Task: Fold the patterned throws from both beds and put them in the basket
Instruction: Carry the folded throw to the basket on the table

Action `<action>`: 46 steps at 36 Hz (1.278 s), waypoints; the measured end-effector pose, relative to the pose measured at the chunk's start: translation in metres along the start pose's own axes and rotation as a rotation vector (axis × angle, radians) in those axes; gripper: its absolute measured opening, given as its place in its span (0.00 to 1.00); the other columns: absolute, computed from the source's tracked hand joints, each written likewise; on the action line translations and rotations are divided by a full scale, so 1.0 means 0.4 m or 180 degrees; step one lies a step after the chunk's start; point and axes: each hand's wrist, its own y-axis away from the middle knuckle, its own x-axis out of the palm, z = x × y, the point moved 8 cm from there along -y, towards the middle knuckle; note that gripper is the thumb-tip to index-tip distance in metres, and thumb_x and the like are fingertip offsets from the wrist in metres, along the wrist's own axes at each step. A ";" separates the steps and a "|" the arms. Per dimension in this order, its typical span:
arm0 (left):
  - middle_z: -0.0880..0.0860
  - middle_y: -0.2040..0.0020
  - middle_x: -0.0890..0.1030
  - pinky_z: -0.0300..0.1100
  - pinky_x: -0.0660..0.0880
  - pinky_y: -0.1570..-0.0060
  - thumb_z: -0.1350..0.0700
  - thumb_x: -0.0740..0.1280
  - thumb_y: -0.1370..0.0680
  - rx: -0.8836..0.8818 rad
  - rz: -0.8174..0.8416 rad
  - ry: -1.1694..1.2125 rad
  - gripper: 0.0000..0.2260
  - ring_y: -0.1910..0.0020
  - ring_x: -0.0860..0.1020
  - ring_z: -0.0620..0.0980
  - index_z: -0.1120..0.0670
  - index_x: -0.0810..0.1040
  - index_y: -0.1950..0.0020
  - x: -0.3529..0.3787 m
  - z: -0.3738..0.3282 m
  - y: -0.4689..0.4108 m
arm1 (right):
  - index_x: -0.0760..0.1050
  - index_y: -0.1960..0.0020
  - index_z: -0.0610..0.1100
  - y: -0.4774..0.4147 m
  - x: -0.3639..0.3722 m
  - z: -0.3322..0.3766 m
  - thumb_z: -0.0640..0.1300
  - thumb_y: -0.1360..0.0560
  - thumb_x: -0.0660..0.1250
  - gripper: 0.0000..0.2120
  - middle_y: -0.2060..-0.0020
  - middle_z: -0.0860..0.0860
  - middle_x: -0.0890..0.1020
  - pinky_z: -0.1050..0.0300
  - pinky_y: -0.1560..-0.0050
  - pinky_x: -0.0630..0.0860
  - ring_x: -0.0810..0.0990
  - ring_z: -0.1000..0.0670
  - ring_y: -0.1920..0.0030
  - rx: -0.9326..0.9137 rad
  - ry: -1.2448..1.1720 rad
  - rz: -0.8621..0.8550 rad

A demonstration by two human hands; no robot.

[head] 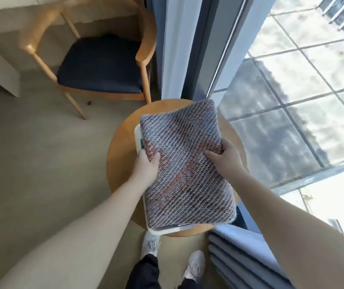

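A folded patterned throw, grey weave with orange-red patches, lies over a white basket whose rim shows along the throw's left and near edges. My left hand grips the throw's left edge, thumb on top. My right hand grips its right edge, fingers curled over the fabric. The basket's inside is hidden under the throw.
The basket stands on a small round wooden table. A wooden armchair with a dark blue seat is behind it to the left. Grey curtains and a floor-length window run along the right. My feet are just before the table.
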 end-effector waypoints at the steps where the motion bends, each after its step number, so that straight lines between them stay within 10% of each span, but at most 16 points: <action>1: 0.56 0.38 0.75 0.46 0.70 0.43 0.49 0.60 0.20 -0.0070 -0.0073 -0.0072 0.18 0.39 0.74 0.58 0.58 0.68 0.35 0.004 0.021 -0.010 | 0.72 0.43 0.46 -0.013 0.022 -0.013 0.47 0.24 0.70 0.13 0.60 0.54 0.78 0.60 0.70 0.68 0.78 0.54 0.64 -0.0009 0.0043 0.0079; 10: 0.61 0.42 0.76 0.46 0.70 0.50 0.54 0.59 0.19 -0.0320 -0.0664 -0.0411 0.13 0.43 0.75 0.61 0.62 0.68 0.39 0.051 0.090 -0.051 | 0.71 0.43 0.47 -0.086 0.112 -0.104 0.48 0.24 0.69 0.13 0.51 0.49 0.81 0.49 0.53 0.78 0.80 0.46 0.54 0.0198 0.0362 0.0360; 14: 0.60 0.33 0.68 0.46 0.68 0.44 0.62 0.59 0.21 -0.0082 -0.0964 -0.0567 0.19 0.39 0.72 0.59 0.60 0.62 0.30 0.064 0.087 -0.042 | 0.61 0.32 0.42 -0.078 0.154 -0.075 0.43 0.23 0.65 0.22 0.36 0.41 0.70 0.43 0.46 0.76 0.75 0.39 0.42 -0.0450 0.1698 0.0441; 17: 0.57 0.25 0.58 0.47 0.58 0.29 0.68 0.59 0.26 0.0707 -0.1035 -0.1289 0.28 0.28 0.60 0.56 0.59 0.58 0.26 0.089 0.035 -0.050 | 0.45 0.22 0.42 -0.071 0.205 -0.018 0.38 0.21 0.58 0.33 0.23 0.39 0.49 0.46 0.25 0.50 0.49 0.38 0.24 -0.1422 0.2577 0.0385; 20: 0.56 0.22 0.52 0.47 0.43 0.25 0.61 0.55 0.23 0.1118 -0.0855 -0.2034 0.27 0.23 0.47 0.53 0.58 0.52 0.24 0.133 -0.001 -0.077 | 0.44 0.22 0.42 -0.109 0.242 0.008 0.45 0.19 0.52 0.29 0.23 0.39 0.43 0.49 0.26 0.37 0.40 0.40 0.23 -0.1749 0.2846 0.0388; 46: 0.56 0.22 0.39 0.51 0.38 0.26 0.45 0.41 0.19 0.1295 0.0379 -0.3118 0.28 0.24 0.37 0.52 0.58 0.39 0.23 0.257 0.175 0.027 | 0.61 0.25 0.39 0.086 0.272 -0.213 0.59 0.19 0.45 0.32 0.25 0.39 0.61 0.43 0.26 0.49 0.57 0.40 0.24 -0.1744 0.3410 0.0952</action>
